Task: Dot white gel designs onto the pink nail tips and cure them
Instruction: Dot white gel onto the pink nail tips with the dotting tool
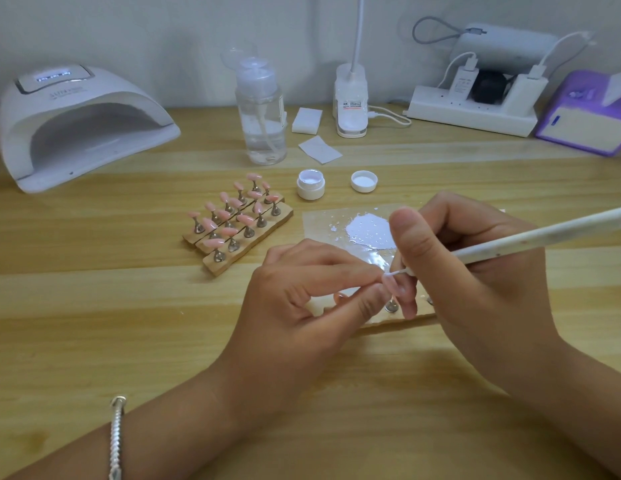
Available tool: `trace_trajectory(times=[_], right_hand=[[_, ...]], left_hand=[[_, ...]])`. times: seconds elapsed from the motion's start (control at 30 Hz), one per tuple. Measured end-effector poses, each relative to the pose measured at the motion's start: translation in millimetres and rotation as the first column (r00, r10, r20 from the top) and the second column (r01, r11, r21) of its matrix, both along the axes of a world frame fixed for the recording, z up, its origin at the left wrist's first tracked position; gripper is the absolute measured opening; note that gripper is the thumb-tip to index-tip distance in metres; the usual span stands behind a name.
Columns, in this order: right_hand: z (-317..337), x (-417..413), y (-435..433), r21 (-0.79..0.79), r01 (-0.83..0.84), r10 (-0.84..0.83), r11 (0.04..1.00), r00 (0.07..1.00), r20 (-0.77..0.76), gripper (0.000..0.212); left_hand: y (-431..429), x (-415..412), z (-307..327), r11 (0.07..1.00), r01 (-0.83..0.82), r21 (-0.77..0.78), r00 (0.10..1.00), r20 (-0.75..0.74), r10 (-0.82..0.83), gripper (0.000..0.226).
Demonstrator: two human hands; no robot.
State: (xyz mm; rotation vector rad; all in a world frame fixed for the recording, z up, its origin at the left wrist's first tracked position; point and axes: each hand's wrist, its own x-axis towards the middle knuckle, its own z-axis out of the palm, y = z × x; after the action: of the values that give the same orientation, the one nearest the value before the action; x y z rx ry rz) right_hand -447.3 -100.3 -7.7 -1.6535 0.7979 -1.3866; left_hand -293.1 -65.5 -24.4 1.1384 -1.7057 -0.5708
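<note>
The left hand's (302,296) forefinger and thumb are curled in and pinch a pink nail tip (395,286) at its left edge. The nail tip sits on a small metal stand on a wooden strip (399,322) at the near middle of the table (94,306). Its long axis runs from far-left to near-right. The hand's other fingers are folded loosely beneath.

The right hand (475,271) grips a white pen (527,237), thumb on top and the other fingers wrapped under the shaft. The pen's long axis slants from far right down to near left. Its fine white end points left and touches the far edge of the nail tip, just beside the left forefinger.

Just beyond both hands lies a clear sheet (319,220) with a puddle of white gel (369,230) and stray drops. Farther off stand an open jar (311,184) and, to its right, its lid (364,181), inside up. Left of the sheet a rack (238,223) of three wooden strips carries rows of pink tips on metal stands.

Along the far edge, left to right:
- a white curing lamp (73,126), with its mouth facing near-right
- a clear pump bottle (262,112)
- two white wipes (307,120)
- a desk light (350,105)
- a power strip (475,112)
- a purple box (586,116)

A silver bracelet (116,438) rings the left wrist.
</note>
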Motion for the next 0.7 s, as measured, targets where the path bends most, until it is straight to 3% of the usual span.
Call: trace_trajectory(times=[0.7], right_hand=[[-1.1, -1.6, -1.2, 0.017, -0.024, 0.024, 1.000, 1.000, -0.002, 0.037]], left_hand=[[-0.4, 0.5, -3.1, 1.000, 0.003, -0.001, 1.000, -0.016, -0.003, 0.009]])
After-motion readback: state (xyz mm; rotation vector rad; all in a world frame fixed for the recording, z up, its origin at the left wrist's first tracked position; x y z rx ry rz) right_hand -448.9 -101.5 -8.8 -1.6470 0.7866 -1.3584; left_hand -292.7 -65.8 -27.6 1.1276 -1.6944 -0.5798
